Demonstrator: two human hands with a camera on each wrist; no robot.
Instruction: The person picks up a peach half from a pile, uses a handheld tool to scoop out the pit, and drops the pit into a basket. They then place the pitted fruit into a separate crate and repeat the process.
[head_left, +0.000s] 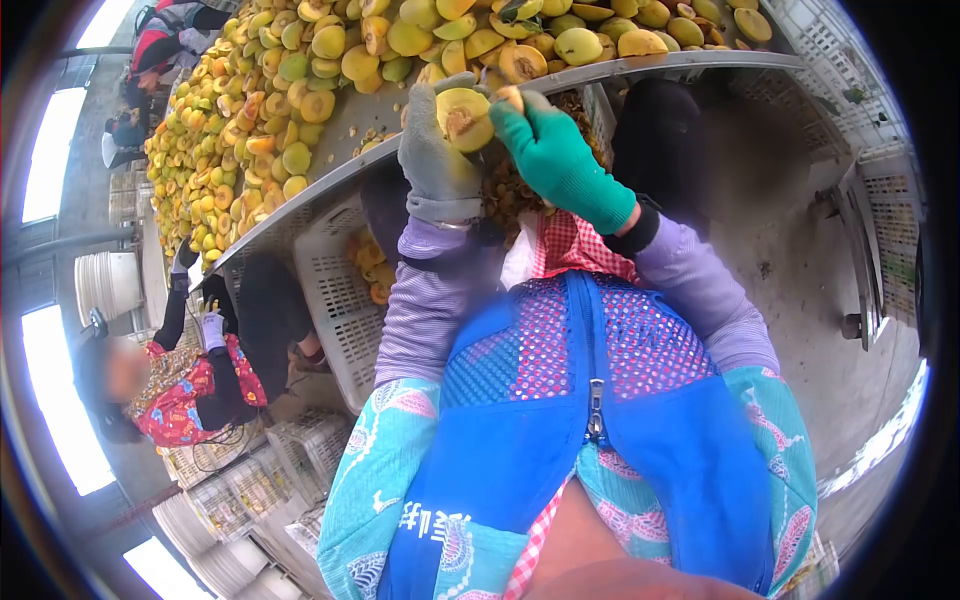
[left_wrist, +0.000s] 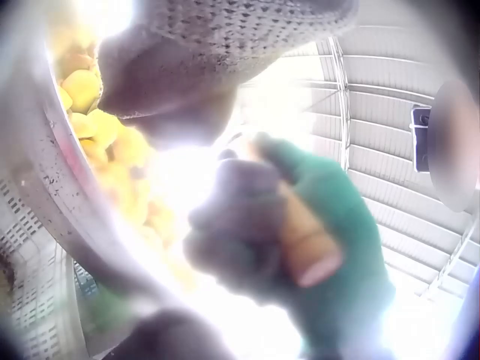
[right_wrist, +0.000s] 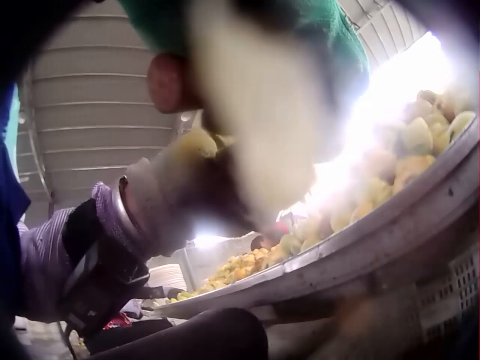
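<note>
A cut yellow peach half sits in the grip of my left hand, which wears a grey glove. Its brownish pit hollow faces up in the head view. Close on its right is my right hand, in a green glove with a dark palm. That hand's fingers curl round a tool with a round wooden handle; the handle's butt end sticks out of the fist in both wrist views. The tool's working end is hidden, so I cannot tell what kind it is. Both hands are at the near edge of the metal table.
A large heap of peach halves covers the table. Below its edge stands a white plastic crate with some fruit pieces. Another person works at the left. More crates stand at the right, and white stacked tubs at far left.
</note>
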